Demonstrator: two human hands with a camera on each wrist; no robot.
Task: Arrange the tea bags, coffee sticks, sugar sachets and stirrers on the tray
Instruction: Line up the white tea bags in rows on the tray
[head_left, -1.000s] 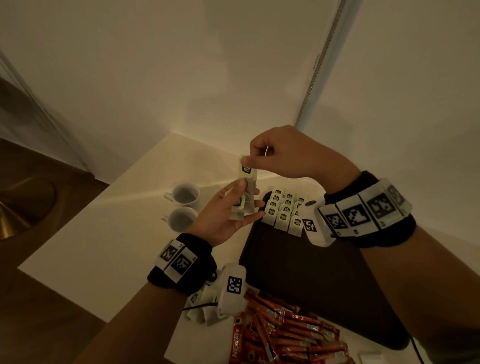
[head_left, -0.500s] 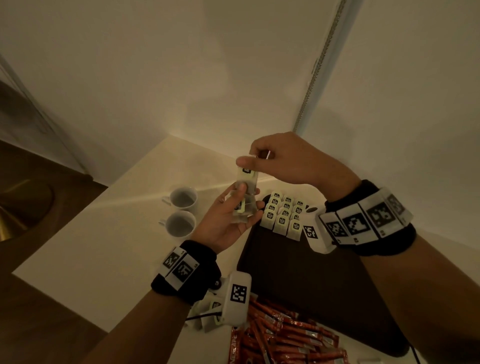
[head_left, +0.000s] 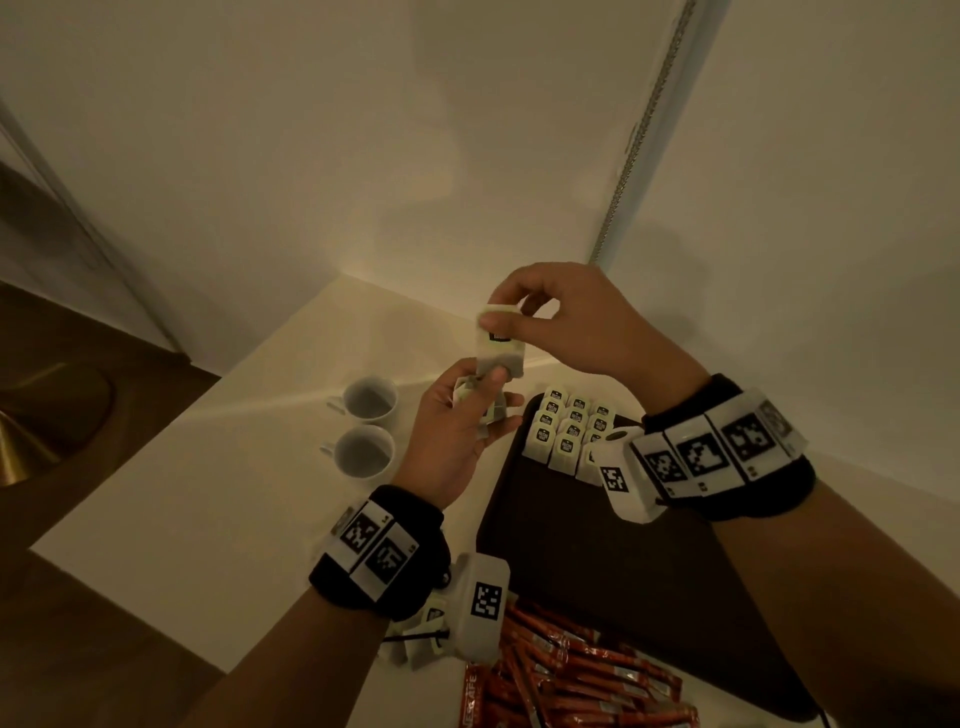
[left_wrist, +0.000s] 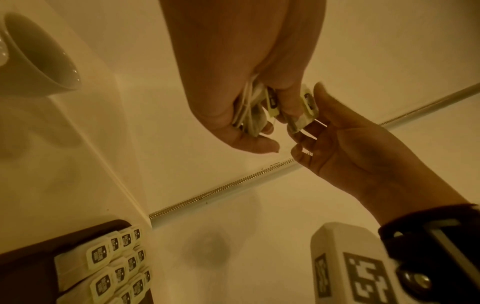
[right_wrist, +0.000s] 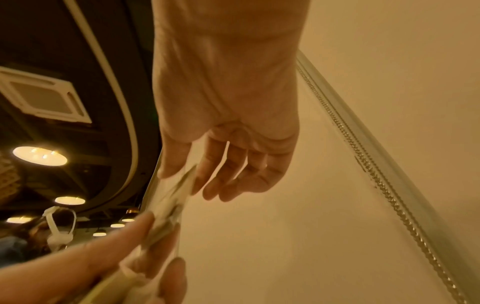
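Observation:
My right hand (head_left: 503, 318) pinches one white tea bag (head_left: 500, 347) by its top, above the table's far corner. Just below it, my left hand (head_left: 483, 402) grips a small bundle of tea bags (head_left: 465, 394), and its thumb touches the lower edge of the pinched bag. In the left wrist view the bundle (left_wrist: 249, 109) sits in the curled left fingers, and the right hand (left_wrist: 305, 123) pinches the single bag (left_wrist: 307, 102) beside it. The right wrist view shows that bag (right_wrist: 182, 189) blurred. Rows of tea bags (head_left: 569, 428) lie at the far end of the dark tray (head_left: 623, 551).
Two white cups (head_left: 369, 402) (head_left: 363, 454) stand left of the tray on the pale table (head_left: 208, 493). Orange coffee sticks (head_left: 571, 680) lie heaped at the near edge, with a few loose tea bags (head_left: 415, 642) under my left wrist. Walls close off the far side.
The right hand has drawn the single tea bag slightly up out of the left hand's bundle. Both hands otherwise stay in nearly the same place.

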